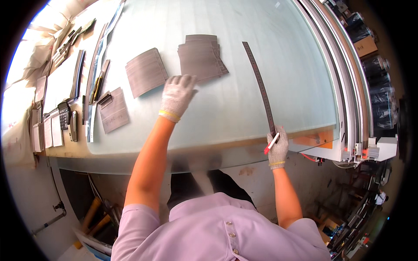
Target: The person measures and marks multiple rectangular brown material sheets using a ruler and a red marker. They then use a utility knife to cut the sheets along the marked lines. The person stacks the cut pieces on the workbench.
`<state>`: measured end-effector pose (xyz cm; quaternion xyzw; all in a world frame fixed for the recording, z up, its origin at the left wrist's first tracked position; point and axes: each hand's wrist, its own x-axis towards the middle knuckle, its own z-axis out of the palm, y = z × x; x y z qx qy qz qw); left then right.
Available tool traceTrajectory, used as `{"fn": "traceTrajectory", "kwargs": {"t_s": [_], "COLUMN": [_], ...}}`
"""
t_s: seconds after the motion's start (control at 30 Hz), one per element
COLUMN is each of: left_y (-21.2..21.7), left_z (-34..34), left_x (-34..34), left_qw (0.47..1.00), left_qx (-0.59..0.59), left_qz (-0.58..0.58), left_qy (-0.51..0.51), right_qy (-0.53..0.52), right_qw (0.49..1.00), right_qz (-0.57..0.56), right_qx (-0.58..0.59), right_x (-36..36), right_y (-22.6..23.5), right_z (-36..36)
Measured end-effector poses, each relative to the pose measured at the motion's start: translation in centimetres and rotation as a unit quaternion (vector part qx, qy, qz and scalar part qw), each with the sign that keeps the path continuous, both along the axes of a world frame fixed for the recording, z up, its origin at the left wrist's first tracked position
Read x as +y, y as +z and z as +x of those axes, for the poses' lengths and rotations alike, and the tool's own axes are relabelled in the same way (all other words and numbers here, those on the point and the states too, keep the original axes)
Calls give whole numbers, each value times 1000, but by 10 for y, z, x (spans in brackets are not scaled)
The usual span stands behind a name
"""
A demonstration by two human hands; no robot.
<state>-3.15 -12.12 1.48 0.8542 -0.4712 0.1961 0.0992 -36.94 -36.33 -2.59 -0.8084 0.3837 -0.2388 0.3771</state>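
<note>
My left hand (176,96), in a knitted glove with a yellow cuff band, reaches over the glass tabletop (226,104). Its fingers extend forward with the thumb apart, and nothing shows in them. The fingertips lie at the near edge of a fanned pile of grey-brown sheets (200,56); contact is hard to tell. Just left of the hand is a second pile of such sheets (146,71). At the table's near edge my gloved right hand (280,150) is closed round a white marker with a red end (272,142) and the near end of a long dark ruler (257,82).
A single grey sheet (114,111) with a dark clip (104,100) lies to the left. Beyond it are a calculator (64,115), a stapler-like tool (73,126), pens and papers. Metal rails (348,78) run along the right side.
</note>
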Motion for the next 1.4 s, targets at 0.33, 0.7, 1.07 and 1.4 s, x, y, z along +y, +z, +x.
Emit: {"fn": "traceTrajectory", "kwargs": {"t_s": [0.33,0.7,1.07,1.4], "left_y": [5,-21,-26,-33], "left_z": [78,-160,-162,-176], "left_x": [125,108,68,76], "left_qw": [957,991,965,958], "left_qx": [158,120,226,260], "left_qz": [134,50,14,4], "left_qy": [203,-24,130,124], "right_qy": [66,181,234,254], "right_qw": [996,982,971,943], "right_qz": [-56,-58,-3,-190], "right_qx": [-2,-1,42,100], "right_x": [12,2,-36,-53], "right_y": [12,39,26,17], "right_z": [14,43,21,34]}}
